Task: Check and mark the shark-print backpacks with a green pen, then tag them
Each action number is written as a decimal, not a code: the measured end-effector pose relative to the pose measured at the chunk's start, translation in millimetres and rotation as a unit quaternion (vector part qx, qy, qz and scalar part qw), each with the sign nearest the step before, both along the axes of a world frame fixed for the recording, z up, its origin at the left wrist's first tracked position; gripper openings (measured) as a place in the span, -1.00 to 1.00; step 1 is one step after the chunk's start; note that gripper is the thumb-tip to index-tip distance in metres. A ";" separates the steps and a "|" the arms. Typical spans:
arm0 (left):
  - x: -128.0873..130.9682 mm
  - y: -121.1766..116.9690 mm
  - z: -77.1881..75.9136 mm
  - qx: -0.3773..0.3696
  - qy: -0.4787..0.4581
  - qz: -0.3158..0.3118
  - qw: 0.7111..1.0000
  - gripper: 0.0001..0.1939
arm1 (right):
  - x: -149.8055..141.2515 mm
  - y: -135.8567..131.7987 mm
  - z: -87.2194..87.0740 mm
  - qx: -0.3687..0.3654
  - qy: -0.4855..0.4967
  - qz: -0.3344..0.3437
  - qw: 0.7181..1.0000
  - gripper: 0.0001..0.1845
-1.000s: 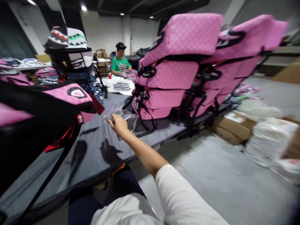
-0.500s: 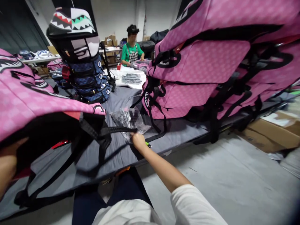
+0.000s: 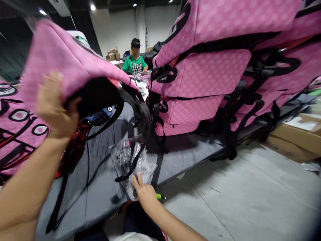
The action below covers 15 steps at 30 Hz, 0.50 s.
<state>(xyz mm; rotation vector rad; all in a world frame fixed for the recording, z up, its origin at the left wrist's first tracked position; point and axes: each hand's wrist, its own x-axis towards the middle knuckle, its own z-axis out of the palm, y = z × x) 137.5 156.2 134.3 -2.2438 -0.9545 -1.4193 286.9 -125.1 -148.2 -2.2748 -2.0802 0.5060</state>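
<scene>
A pink checked backpack (image 3: 60, 57) is tilted up on the left, its dark open side facing the table. My left hand (image 3: 56, 107) grips its lower edge, fingers on the pink outside and thumb underneath. Black straps (image 3: 144, 117) dangle from it towards the table. One loose strap end lies across a clear plastic bag (image 3: 125, 160). My right hand (image 3: 145, 194) is over the bag's near end, thumb and a finger stretched out. A slim green pen-like tool (image 3: 159, 196) with a pale tip sticks out from under this hand, its other end hidden in the palm.
Pink backpacks (image 3: 200, 73) are piled high on the right of the grey-covered table (image 3: 190, 150). More pink bags (image 3: 15, 124) lie at the left. A person in green (image 3: 135, 63) works at the back. A cardboard box (image 3: 296, 137) stands on the right.
The left hand has raised the pink backpack and tipped it to the right. My right hand has let go of the black strap, which now hangs over the plastic bag. My view has tilted upward.
</scene>
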 end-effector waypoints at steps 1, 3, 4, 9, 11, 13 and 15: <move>14.9 3.1 -21.4 0.022 0.033 0.003 0.999 -0.21 | 0.7 0.0 -3.5 0.010 -0.003 0.001 1.000 -0.24; 48.0 5.5 -78.5 -0.020 0.106 -0.007 0.994 -0.42 | 2.5 -0.8 -14.4 0.030 -0.016 0.009 0.999 -0.23; 64.8 5.1 -110.1 -0.061 0.147 -0.019 0.987 -0.46 | 3.7 -1.8 -21.4 0.039 -0.026 0.012 0.999 -0.22; 132.2 -9.1 -218.1 -0.225 0.317 -0.107 0.915 -0.58 | 8.4 -8.6 -52.6 0.059 -0.055 0.035 0.996 -0.14; 152.1 -14.5 -223.5 -0.261 0.331 -0.106 0.901 -0.64 | 4.4 -6.7 -54.3 0.053 -0.048 0.052 0.996 -0.12; 166.8 -14.7 -215.0 -0.301 0.330 -0.087 0.891 -0.63 | -5.2 2.4 -48.2 0.025 -0.040 0.076 0.996 -0.10; 169.1 -11.7 -203.3 -0.343 0.335 -0.084 0.873 -0.66 | -19.6 17.8 -37.1 -0.011 -0.034 0.101 0.994 -0.10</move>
